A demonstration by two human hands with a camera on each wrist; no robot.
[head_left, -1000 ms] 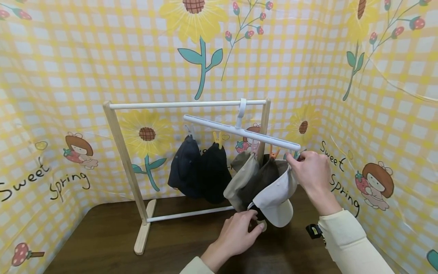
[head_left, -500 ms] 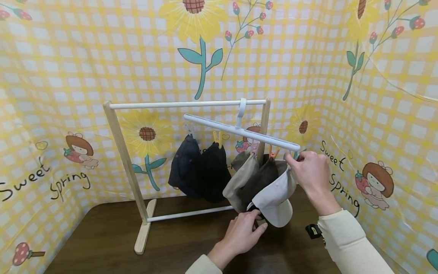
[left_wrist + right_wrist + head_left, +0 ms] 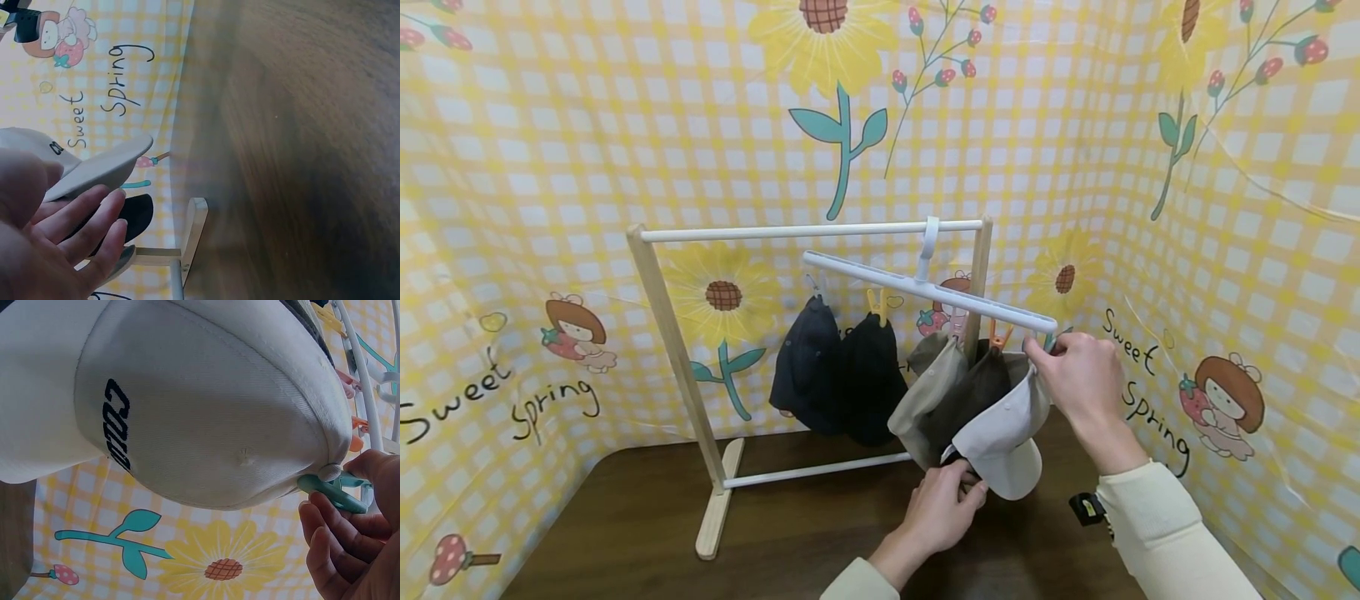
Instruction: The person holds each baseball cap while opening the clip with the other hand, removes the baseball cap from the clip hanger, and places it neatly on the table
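Left hand (image 3: pixel 943 508) is now closed under the white cap (image 3: pixel 1000 429), lower centre; right hand (image 3: pixel 1078 379) keeps the peg (image 3: pixel 331 490) pinched.

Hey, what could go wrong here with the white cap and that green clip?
1. The right hand pinches the green clip at the bar's very end; a pull there may tilt or swing the bar, which hangs by one hook.
2. If the clip opens, only the left hand under the white cap would stop it dropping to the table.
3. The neighbouring caps crowd close and might get knocked.
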